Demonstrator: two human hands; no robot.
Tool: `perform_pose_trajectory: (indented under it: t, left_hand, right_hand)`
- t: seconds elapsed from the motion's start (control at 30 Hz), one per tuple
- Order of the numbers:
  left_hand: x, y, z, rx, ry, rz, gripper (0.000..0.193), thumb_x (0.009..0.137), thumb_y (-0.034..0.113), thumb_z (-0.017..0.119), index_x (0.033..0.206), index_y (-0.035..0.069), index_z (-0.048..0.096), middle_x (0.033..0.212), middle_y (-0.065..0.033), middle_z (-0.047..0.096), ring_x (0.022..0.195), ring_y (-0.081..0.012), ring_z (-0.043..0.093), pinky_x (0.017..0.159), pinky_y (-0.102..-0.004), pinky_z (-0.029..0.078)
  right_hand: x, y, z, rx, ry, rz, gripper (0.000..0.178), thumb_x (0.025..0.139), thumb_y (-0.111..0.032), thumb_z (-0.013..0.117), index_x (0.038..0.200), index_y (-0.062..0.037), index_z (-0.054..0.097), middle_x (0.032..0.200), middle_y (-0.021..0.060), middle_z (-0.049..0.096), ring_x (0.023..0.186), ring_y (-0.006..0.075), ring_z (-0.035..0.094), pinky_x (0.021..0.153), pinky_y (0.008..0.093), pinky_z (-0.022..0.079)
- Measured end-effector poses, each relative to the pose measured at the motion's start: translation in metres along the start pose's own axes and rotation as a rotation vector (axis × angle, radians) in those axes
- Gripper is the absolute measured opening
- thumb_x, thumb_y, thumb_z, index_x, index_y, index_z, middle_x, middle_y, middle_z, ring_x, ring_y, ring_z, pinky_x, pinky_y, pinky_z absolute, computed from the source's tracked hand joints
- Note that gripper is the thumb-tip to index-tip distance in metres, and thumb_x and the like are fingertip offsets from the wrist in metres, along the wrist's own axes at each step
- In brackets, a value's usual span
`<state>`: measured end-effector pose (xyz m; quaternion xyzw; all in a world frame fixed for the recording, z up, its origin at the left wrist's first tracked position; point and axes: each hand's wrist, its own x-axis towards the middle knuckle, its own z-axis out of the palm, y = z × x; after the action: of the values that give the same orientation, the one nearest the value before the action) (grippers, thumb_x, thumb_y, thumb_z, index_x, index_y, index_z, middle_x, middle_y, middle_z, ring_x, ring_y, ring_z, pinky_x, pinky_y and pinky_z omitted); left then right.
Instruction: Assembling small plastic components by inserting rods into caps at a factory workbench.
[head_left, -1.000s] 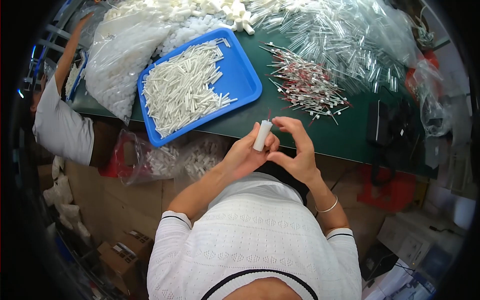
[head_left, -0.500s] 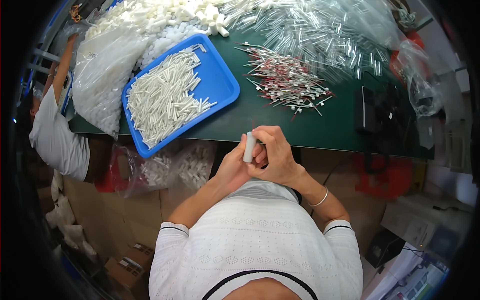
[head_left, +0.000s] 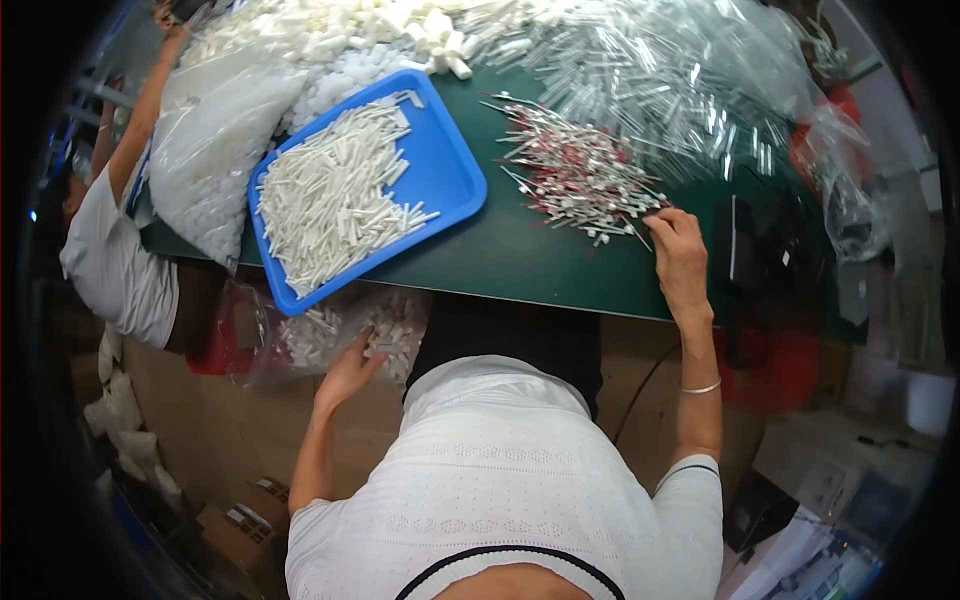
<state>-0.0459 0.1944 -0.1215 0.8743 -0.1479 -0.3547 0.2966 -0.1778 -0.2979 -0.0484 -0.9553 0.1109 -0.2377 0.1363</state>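
Note:
My left hand is lowered below the table's front edge, beside a clear plastic bag of short white cylinders. Its thumb and fingers are apart, and a white cylinder lies by the fingertips. Over the table, my right hand reaches to the near right edge of a pile of thin red-and-white wired pieces. Its thumb and forefinger are pinched together on one thin piece there, mostly hidden by the fingertips.
A blue tray of thin white rods overhangs the green table's front edge. Clear tubes and white cylinders are heaped behind. A black device stands at right. Another person's arm is at far left.
My hands have parted from in front of my body. The left went down left to the bag with the white cylinder, now loose by the fingers; the right moved to the wired pieces.

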Motion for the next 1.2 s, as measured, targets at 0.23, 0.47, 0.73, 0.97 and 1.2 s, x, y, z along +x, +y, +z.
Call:
perform_pose_trajectory:
  t: [0.23,0.47,0.73,0.97,1.2]
  left_hand:
    - [0.028,0.141,-0.081,-0.369,-0.469,0.241,0.018,0.091,0.015,0.060,0.096,0.000,0.068,0.079,-0.0032,0.069,0.069,-0.0058,0.063,0.057,-0.0205,0.049]
    - [0.211,0.198,-0.136,0.299,0.688,0.744,0.012,0.082,0.013,0.065,0.089,0.004,0.069,0.083,-0.0140,0.065,0.079,-0.0294,0.063,0.071,-0.0379,0.049]
    - [0.246,0.211,-0.133,0.650,0.688,0.556,0.021,0.076,0.016,0.071,0.090,0.000,0.067,0.089,-0.0190,0.066,0.090,-0.0344,0.063,0.079,-0.0428,0.051]
    - [0.149,0.220,-0.084,-0.540,0.187,0.626,0.020,0.085,0.011,0.066,0.104,0.005,0.065,0.078,-0.0006,0.062,0.065,-0.0065,0.056,0.057,-0.0222,0.047]
    - [0.058,0.219,0.000,-0.956,-0.236,0.424,0.019,0.089,0.009,0.062,0.105,0.000,0.067,0.090,-0.0045,0.065,0.071,-0.0088,0.059,0.063,-0.0215,0.048]
  right_hand:
    - [0.004,0.009,0.008,0.046,0.012,0.013,0.010,0.080,0.002,0.062,0.089,-0.0018,0.060,0.092,0.0110,0.058,0.088,0.0305,0.055,0.075,0.0373,0.046]
    - [0.003,0.000,-0.011,-0.013,0.190,0.159,0.006,0.093,-0.006,0.053,0.094,-0.0012,0.056,0.090,0.0117,0.061,0.084,0.0328,0.058,0.074,0.0386,0.046]
    - [-0.007,-0.014,-0.015,1.110,0.038,0.661,0.024,0.096,-0.013,0.055,0.114,0.0018,0.058,0.088,0.0017,0.057,0.069,0.0048,0.049,0.056,0.0182,0.040]
    - [0.006,-0.093,0.009,1.409,-0.210,0.545,0.027,0.094,-0.004,0.053,0.119,0.0049,0.058,0.087,0.0062,0.061,0.070,0.0076,0.053,0.062,0.0212,0.046]
    - [0.016,-0.136,0.032,1.581,-0.587,0.526,0.027,0.100,-0.018,0.048,0.112,0.0011,0.061,0.064,0.0038,0.059,0.047,0.0036,0.047,0.042,0.0168,0.036]
